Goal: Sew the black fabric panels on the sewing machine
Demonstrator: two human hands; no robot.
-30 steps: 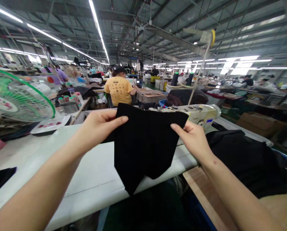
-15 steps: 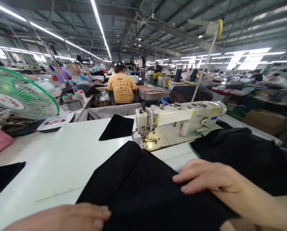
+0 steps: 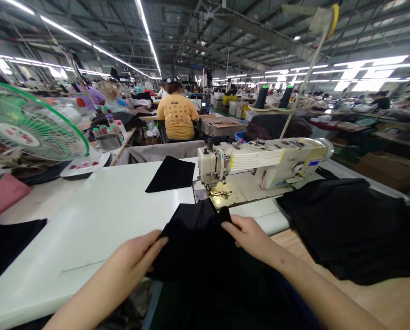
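1. Green edges the rim of a fan (image 3: pixel 18 134) at the upper left of the frame; below it, at the left edge, sit a pink cloth (image 3: pixel 5 195) and, lower, a dark cloth (image 3: pixel 10 247).
2. White tabletop (image 3: pixel 105 206) runs from the lower left toward the centre.
3. Left of centre, low in the frame, the left hand (image 3: pixel 138 247) pinches one side of a black panel (image 3: pixel 194 238) between thumb and fingers. A grip close to the edge like this probably suits thin cloth, as most of the panel stays uncovered.
4. Near the centre, a loose black piece (image 3: pixel 172 174) lies flat on the tabletop, beyond the held panel and apart from it.
5. At lower centre, the black panel spans both hands, its far edge just before the sewing machine (image 3: pixel 274 160). Folds show near that edge; light, even tension would likely smooth them without stretching the fabric.
6. Right of centre, the right hand (image 3: pixel 248 233) pinches the panel's other side, where a corner stands up. Turning that corner down and levelling both hands should help it lie square.
7. At the right, a black cloth pile (image 3: pixel 356 229) lies rumpled.
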